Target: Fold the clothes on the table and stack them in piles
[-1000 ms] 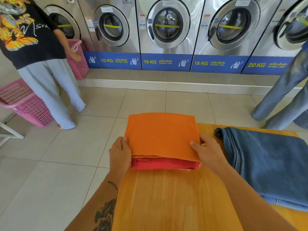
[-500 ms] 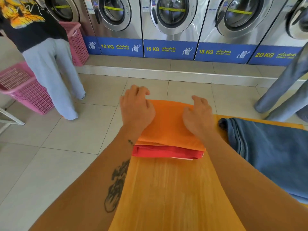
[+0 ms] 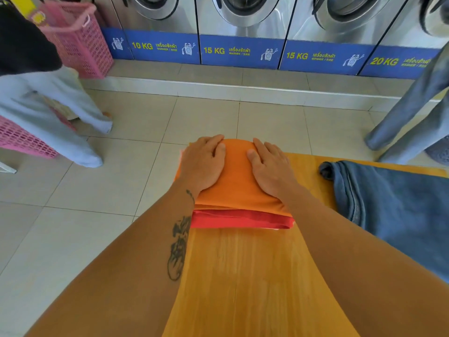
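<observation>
Folded orange garment [image 3: 237, 181] stacked on a folded red garment [image 3: 240, 218] at the desk's [image 3: 243, 276] far left corner. Left hand [image 3: 202, 165] and right hand [image 3: 271, 169] flat on top, palms down, fingers spread, gripping nothing. Blue jeans [image 3: 393, 205] just to the right on the desk, apart from the stack
</observation>
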{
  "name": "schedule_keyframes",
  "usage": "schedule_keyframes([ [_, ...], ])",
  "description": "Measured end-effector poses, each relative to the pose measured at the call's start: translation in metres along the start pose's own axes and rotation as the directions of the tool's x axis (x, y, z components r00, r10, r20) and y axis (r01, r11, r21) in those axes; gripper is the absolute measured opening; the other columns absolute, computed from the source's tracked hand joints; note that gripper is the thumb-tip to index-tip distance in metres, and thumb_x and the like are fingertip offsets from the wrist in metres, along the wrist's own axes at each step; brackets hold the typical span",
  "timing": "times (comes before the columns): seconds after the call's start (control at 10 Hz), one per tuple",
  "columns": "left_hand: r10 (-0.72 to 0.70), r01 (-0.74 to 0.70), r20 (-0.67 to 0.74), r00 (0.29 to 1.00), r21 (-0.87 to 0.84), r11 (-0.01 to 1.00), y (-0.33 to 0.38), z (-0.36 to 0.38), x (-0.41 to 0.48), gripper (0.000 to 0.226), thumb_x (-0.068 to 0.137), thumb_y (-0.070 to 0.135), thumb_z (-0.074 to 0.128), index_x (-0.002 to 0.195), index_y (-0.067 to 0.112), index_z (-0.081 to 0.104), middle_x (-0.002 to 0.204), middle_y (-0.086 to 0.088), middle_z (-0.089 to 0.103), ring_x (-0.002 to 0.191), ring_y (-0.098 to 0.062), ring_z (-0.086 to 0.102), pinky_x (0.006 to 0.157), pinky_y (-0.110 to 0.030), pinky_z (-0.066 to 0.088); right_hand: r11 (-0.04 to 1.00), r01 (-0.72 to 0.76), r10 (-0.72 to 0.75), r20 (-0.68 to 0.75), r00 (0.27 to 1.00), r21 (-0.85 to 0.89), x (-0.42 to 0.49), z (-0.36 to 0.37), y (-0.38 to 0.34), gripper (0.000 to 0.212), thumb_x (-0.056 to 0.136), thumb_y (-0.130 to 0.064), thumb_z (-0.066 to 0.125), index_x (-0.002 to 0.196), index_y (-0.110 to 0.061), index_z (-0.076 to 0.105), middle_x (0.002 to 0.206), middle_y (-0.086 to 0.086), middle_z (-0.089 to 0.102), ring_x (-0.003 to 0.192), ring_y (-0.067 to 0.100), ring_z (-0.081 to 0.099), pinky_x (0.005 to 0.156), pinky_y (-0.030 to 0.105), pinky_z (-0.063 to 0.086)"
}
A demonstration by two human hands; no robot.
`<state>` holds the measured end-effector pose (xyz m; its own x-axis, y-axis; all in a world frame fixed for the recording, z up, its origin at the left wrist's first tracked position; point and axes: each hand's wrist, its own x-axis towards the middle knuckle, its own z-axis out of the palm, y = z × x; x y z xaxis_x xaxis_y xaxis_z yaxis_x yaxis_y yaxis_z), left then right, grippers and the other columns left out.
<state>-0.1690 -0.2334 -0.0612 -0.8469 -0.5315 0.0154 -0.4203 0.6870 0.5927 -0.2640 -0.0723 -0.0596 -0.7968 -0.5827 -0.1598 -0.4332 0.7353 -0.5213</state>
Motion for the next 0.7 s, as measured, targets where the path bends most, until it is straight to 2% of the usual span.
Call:
schedule_keyframes([
  [0.1,0.014,-0.024,0.054,0.998,0.176,0.984,0.009,-0.009,0.001,0.058,0.098,0.050,0.019,0.150,0.030,0.033,0.157,-0.005,0.032,0.145,-0.024,0.026,0.119,-0.053,0.012,0.994,-0.050,0.053,0.024,0.998,-0.095,-0.002,-0.010,0.001,0.066,0.098,-0.057,0.014,0.157,-0.028,0.014,0.165,0.006,0.015,0.152,0.029,0.009,0.121,0.056,0.005],
  [0.2,0.100,-0.087,-0.019,0.995,0.349,0.933,0.017,-0.014,-0.012,0.061,0.098,0.049,0.018,0.154,0.026,0.021,0.164,-0.004,0.014,0.151,-0.023,0.006,0.120,-0.053,-0.001,0.978,-0.017,0.002,-0.073,0.997,-0.209,-0.016,-0.011,-0.008,0.067,0.098,-0.053,0.016,0.157,-0.021,0.013,0.166,0.008,0.010,0.152,0.029,0.005,0.121,0.055,0.001],
  [0.3,0.130,-0.118,-0.023,0.991,0.293,0.949,0.001,-0.007,-0.043,0.064,0.099,0.050,0.019,0.156,0.026,0.008,0.165,-0.001,0.005,0.151,-0.021,0.003,0.122,-0.048,0.001,0.983,0.024,-0.043,-0.103,0.994,-0.180,-0.041,0.003,-0.003,0.071,0.096,-0.057,0.015,0.158,-0.023,0.008,0.167,0.001,0.007,0.153,0.022,0.001,0.122,0.054,0.001],
  [0.4,0.090,-0.086,-0.017,0.996,0.191,0.978,-0.019,-0.003,-0.057,0.064,0.100,0.051,0.018,0.156,0.029,-0.001,0.166,0.002,0.001,0.151,-0.019,0.004,0.122,-0.044,0.004,0.984,-0.018,0.004,-0.077,0.997,-0.176,-0.047,0.007,0.006,0.072,0.096,-0.058,0.012,0.158,-0.022,0.004,0.167,-0.001,0.004,0.153,0.019,0.000,0.122,0.053,0.002],
  [0.6,0.025,-0.056,0.101,0.995,0.321,0.945,-0.023,-0.033,-0.065,0.068,0.100,0.052,0.013,0.157,0.015,0.006,0.165,-0.005,0.006,0.151,-0.023,0.011,0.122,-0.048,0.010,0.967,-0.118,0.127,0.022,0.992,-0.226,-0.060,-0.016,0.003,0.072,0.098,-0.057,0.012,0.158,-0.017,0.004,0.167,0.003,0.002,0.153,0.024,0.003,0.122,0.054,0.002],
  [0.7,0.026,-0.077,0.120,0.992,0.434,0.898,-0.023,-0.067,-0.081,0.068,0.100,0.050,0.018,0.155,0.009,0.014,0.164,-0.011,0.014,0.149,-0.027,0.016,0.121,-0.049,0.013,0.959,-0.110,0.103,-0.038,0.994,-0.263,-0.081,-0.035,-0.002,0.068,0.101,-0.050,0.016,0.157,-0.013,0.009,0.166,0.007,0.008,0.152,0.026,0.007,0.122,0.054,0.004],
])
